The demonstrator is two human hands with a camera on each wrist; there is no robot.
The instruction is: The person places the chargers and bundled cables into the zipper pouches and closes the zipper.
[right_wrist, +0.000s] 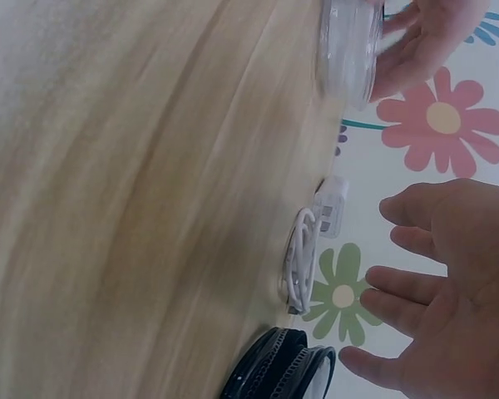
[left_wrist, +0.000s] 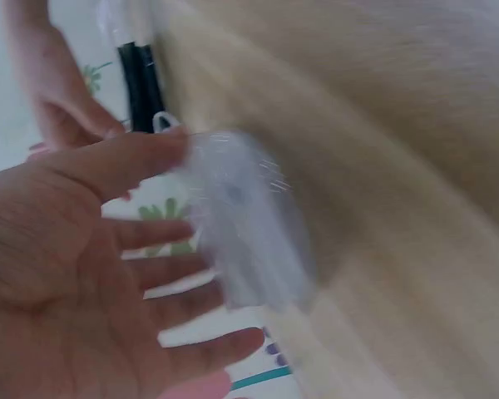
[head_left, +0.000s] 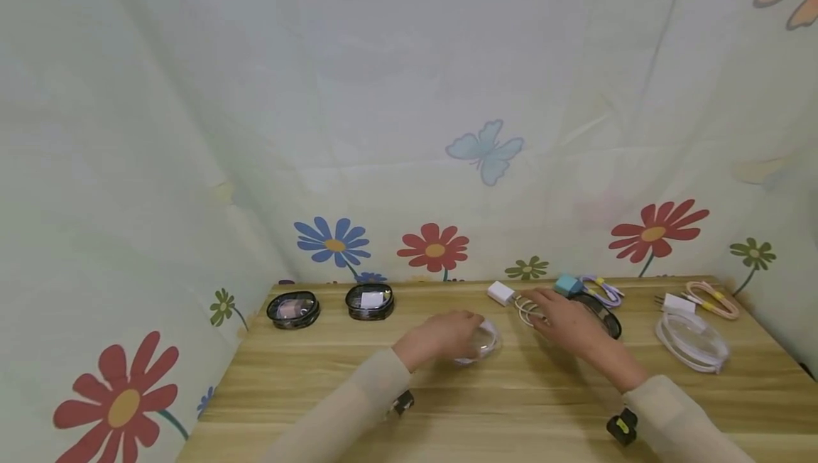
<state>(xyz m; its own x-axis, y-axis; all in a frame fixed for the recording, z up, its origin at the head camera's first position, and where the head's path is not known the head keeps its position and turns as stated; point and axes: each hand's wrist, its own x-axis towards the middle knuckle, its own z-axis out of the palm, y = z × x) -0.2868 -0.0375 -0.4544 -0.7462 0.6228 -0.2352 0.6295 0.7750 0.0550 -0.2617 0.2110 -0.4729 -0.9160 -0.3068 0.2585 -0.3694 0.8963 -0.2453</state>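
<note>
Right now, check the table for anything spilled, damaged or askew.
Nothing stands out: no spill or damage shows. A white charger and coiled cable lie loose; the clear case by the left hand is partly hidden.

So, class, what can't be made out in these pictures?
Head: left hand covers part of the clear case.
Head: right hand covers part of the white cable.
Left wrist: blur obscures the clear case's inside.
Right wrist: bottom edge cuts off part of the black case.
</note>
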